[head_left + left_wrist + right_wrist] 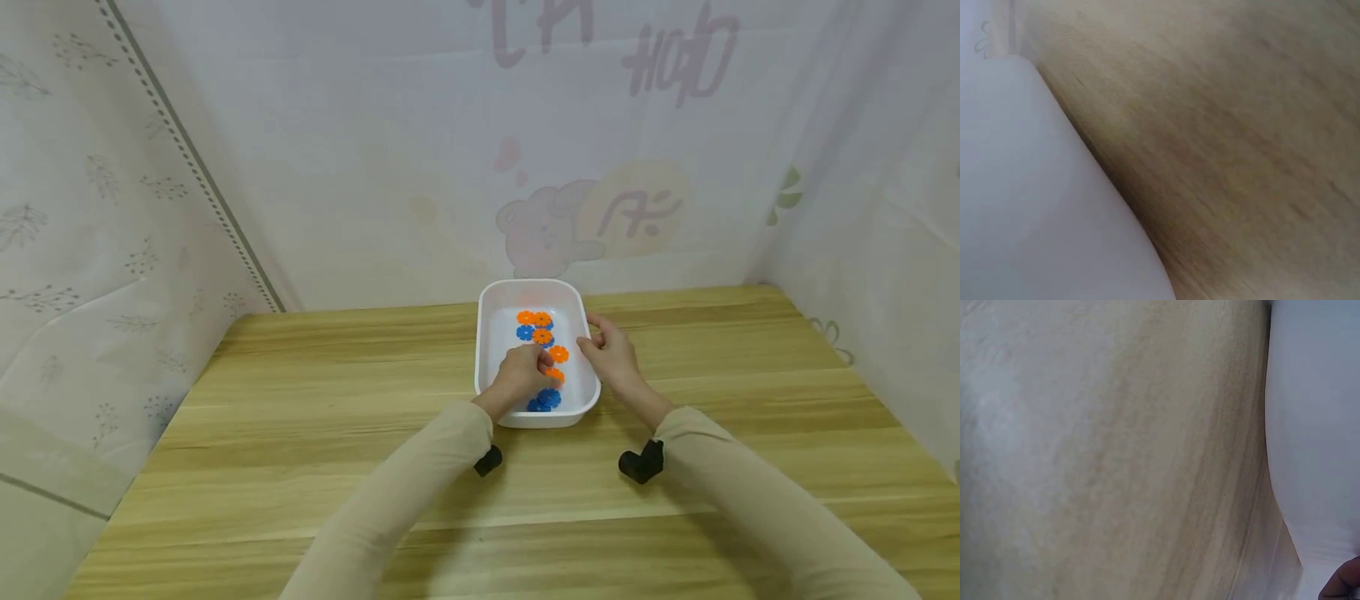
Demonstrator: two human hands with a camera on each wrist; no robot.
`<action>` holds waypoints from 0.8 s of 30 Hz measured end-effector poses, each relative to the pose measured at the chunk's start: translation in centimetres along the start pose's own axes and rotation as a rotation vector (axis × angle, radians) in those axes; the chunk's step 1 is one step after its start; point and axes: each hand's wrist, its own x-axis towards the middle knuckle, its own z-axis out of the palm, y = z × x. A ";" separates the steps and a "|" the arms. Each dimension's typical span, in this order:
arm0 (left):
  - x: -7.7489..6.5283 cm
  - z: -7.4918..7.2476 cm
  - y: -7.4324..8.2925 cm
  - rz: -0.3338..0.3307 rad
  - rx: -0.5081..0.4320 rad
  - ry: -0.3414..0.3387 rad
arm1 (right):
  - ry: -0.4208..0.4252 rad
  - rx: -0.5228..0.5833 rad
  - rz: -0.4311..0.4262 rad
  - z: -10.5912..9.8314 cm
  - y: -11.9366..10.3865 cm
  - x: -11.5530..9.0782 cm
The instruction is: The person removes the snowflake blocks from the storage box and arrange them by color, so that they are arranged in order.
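Note:
A white rectangular tray (pixel 487 333) stands on the wooden table, holding several orange and blue flower-shaped plastic discs. My left hand (pixel 522 372) reaches over the near left part of the tray, fingers bent down among the discs. Its fingertips are right at an orange disc (pixel 556 377), which they partly cover; I cannot tell whether they pinch it. Another orange disc (pixel 558 354) lies just beyond. With thumb over the rim and fingers along the outside wall, my right hand (pixel 613 357) holds the tray's right side. In the right wrist view a fingertip (pixel 1342 581) shows beside the tray wall (pixel 1316 425).
Farther back in the tray lie more orange discs (pixel 542 336) and a blue disc (pixel 525 332); blue discs (pixel 550 397) sit at the near end. The wooden table (pixel 337 375) extends around the tray, up to a printed cloth backdrop (pixel 375 167).

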 end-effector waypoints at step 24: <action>0.0 0.1 -0.1 0.080 0.147 0.045 | 0.003 0.017 0.000 0.1 0.0 -0.3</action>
